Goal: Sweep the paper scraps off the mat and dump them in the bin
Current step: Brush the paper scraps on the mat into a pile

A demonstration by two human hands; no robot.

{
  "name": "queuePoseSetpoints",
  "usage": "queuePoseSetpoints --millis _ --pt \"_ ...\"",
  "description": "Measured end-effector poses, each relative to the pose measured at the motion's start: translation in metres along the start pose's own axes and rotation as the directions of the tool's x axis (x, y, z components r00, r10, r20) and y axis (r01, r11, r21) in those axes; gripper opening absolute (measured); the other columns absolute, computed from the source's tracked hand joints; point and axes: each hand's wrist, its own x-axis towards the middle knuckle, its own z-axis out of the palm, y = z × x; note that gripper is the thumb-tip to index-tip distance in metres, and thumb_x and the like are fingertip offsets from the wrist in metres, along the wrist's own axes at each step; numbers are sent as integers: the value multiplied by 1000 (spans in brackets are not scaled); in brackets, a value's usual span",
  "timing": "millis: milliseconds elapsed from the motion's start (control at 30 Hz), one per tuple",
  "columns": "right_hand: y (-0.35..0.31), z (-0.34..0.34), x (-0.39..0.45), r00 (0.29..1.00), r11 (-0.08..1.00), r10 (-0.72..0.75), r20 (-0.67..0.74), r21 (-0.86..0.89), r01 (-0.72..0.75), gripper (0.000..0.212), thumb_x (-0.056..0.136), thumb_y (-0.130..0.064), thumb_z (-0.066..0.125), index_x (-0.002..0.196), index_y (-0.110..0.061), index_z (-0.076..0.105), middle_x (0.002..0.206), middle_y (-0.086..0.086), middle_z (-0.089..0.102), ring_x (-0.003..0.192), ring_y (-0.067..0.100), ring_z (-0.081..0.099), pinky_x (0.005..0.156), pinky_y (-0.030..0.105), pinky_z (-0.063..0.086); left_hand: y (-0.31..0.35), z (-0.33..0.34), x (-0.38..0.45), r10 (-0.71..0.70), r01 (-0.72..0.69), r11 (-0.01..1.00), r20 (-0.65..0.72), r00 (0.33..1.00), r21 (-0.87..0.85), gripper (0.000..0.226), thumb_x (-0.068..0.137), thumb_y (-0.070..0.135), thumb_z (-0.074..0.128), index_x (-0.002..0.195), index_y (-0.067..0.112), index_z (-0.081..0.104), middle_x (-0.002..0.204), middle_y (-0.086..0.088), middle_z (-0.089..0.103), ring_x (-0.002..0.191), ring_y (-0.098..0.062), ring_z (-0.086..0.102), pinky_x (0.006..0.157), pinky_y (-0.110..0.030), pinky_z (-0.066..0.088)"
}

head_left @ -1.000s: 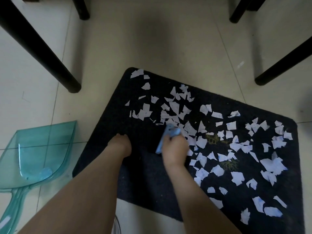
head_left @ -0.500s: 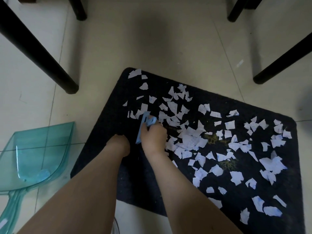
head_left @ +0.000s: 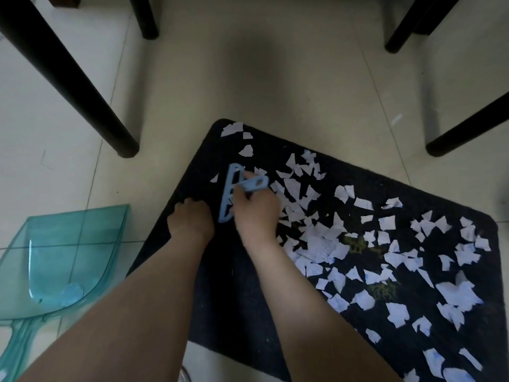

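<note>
A dark mat [head_left: 242, 304] lies on the tiled floor, strewn with several white paper scraps [head_left: 319, 244] over its middle and right. My right hand [head_left: 254, 213] grips a small light-blue hand brush [head_left: 234, 191] near the mat's left part, its long edge down on the mat. My left hand [head_left: 191, 219] presses down on the mat's left edge; its fingers are hidden from me. A clear teal dustpan [head_left: 57, 257] lies on the floor left of the mat. No bin is in view.
Black furniture legs stand around the mat: one slanting at the left [head_left: 82, 89], one at the top [head_left: 146, 20], two at the right [head_left: 468, 128]. A lone scrap [head_left: 396, 119] lies on the tiles beyond the mat.
My right hand has carried the brush leftward and away from me across the mat, from the middle of the scraps to their left side. The left hand has stayed on the mat's edge.
</note>
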Motion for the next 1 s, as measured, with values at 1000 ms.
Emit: queuePoseSetpoints --millis 1000 --pt "28 22 68 970 977 83 -228 -173 -125 18 95 -16 51 93 0 59 88 12 67 70 15 61 49 13 38 -18 -12 36 10 -55 980 229 973 190 58 71 49 77 116 14 62 116 -3 64 108 -21 62 90 -34 52"
